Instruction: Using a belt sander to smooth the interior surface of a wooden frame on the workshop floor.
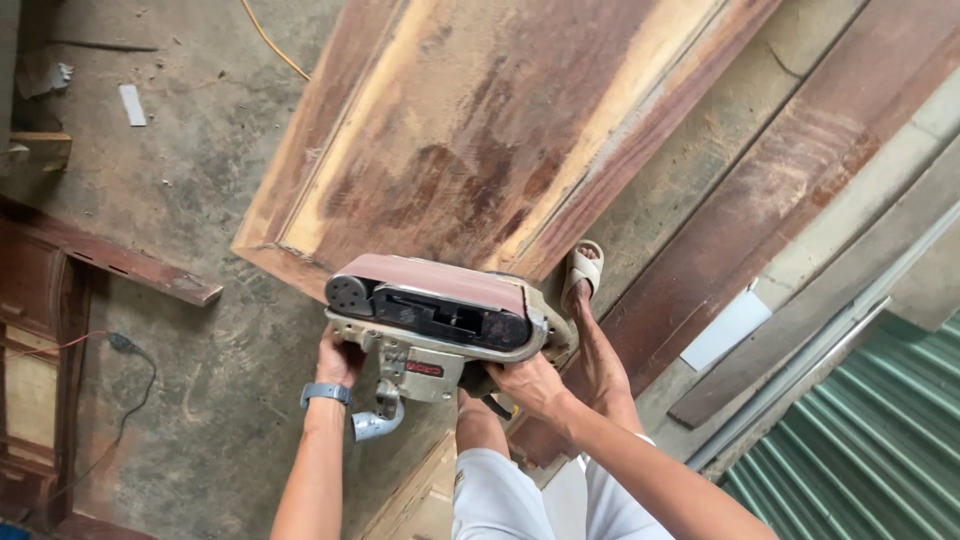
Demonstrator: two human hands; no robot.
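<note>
- Wood, reddish-brown and worn, fills the upper field: a large door panel point(480, 130) lies flat on the concrete floor point(190, 200), its raised frame running along the near edge.
- We see a belt sander point(435, 320) turned belt-side up, its reddish abrasive belt showing on top, lifted clear of the panel and held just in front of its near corner.
- Our left hand point(338, 362), with a grey wristband point(326, 393) below it, is closed around the sander's left end beneath the front roller; the fingers themselves are mostly hidden behind the housing.
- Our right hand point(530, 385) is wrapped on the sander's right rear, near the handle; what exactly it grips we cannot tell, as the body hides the palm.
- A curved metal dust outlet point(375, 420) hangs below the machine, between the two forearms.
- Pale, bare streaks along the panel's central field and one frame rail suggest, in our judgement, that part of the old finish is already stripped; dark brown patches in the middle and along the outer rails remain, so a good share of the surface looks unfinished.
- One sandalled foot point(583, 268) rests against the panel's right edge, close beside the right hand.
- More dark timber point(150, 268) lies at left, a black cord point(135, 375) trails over the floor, and green corrugated sheeting point(870, 440) shows at lower right.
</note>
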